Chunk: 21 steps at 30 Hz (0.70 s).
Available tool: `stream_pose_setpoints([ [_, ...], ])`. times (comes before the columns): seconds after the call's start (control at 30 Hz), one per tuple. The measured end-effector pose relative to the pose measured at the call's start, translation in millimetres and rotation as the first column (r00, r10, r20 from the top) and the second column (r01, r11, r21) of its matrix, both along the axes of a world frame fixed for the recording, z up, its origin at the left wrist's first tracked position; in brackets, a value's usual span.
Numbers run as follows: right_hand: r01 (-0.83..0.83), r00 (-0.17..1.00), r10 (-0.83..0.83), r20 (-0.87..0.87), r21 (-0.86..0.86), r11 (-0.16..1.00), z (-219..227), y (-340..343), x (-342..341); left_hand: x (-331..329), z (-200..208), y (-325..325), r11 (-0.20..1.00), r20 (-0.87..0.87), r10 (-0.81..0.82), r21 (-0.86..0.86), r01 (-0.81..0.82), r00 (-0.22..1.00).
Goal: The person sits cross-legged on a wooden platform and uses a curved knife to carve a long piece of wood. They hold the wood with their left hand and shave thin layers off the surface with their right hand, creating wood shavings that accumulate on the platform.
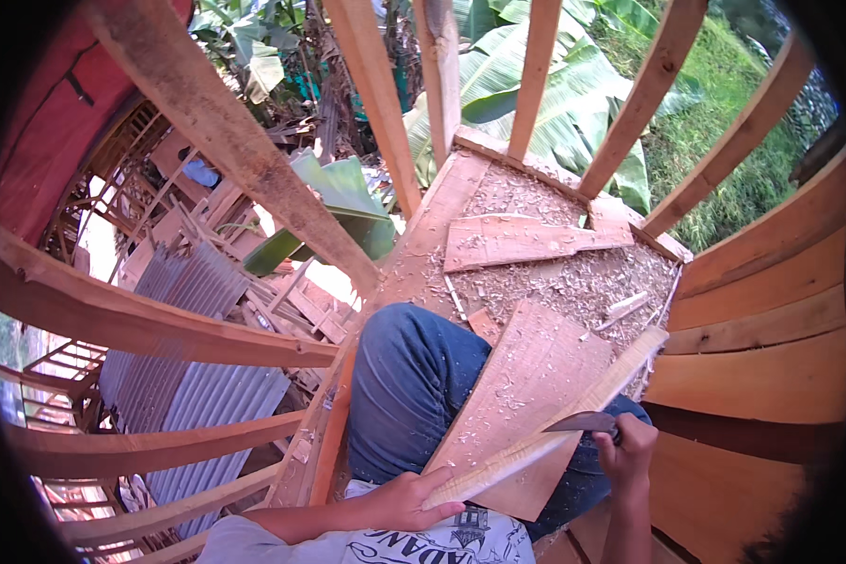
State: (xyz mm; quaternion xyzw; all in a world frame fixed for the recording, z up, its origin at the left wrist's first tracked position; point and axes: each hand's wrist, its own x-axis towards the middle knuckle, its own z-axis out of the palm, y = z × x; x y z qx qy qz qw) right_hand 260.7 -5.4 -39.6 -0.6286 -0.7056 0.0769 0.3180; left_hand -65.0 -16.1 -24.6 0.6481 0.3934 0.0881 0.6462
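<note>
My left hand [406,503] is closed around the near end of a long pale wooden strip [508,460], which slants up to the right across my lap. My right hand [627,451] grips the handle of a knife [578,423]. Its dark, curved blade points left and lies against the strip about midway along. Under the strip, a wide flat board [540,371] dusted with shavings rests tilted over my legs, which are in blue jeans [414,362]. The knife's handle is mostly hidden by my fingers.
Wood shavings [526,282] cover the floor ahead, with a cut plank [508,240] lying in them. Upright wooden slats [644,103] ring the space; a plank wall [761,367] stands close on the right. Beyond the slats, lower left, are corrugated metal sheets [211,395]. Banana leaves [545,103] grow outside.
</note>
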Motion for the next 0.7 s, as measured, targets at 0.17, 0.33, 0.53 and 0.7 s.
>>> stream_pose_setpoints([
  [0.17, 0.397, 0.893, -0.435, -0.111, -0.260, 0.880, -1.3, 22.8, 34.3, 0.6, -7.2, -5.2, 0.999, -0.078, 0.033, 0.006, -0.033, 0.996],
  [0.33, 0.259, 0.936, -0.299, -0.183, -0.215, 0.942, -9.8, 9.5, 24.5, 2.5, -4.7, -0.6, 1.000, -0.080, -0.016, 0.019, 0.018, 0.997],
  [0.53, 0.006, 1.000, -0.007, -0.012, -0.092, 0.996, -4.7, 0.7, 9.8, -1.7, -3.6, -2.6, 0.999, -0.079, 0.015, 0.036, -0.012, 0.997],
  [0.7, 0.394, 0.882, -0.424, -0.206, -0.173, 0.903, -29.8, 14.6, 48.4, 2.6, -1.3, 0.4, 0.999, -0.134, 0.024, -0.023, -0.027, 0.991],
])
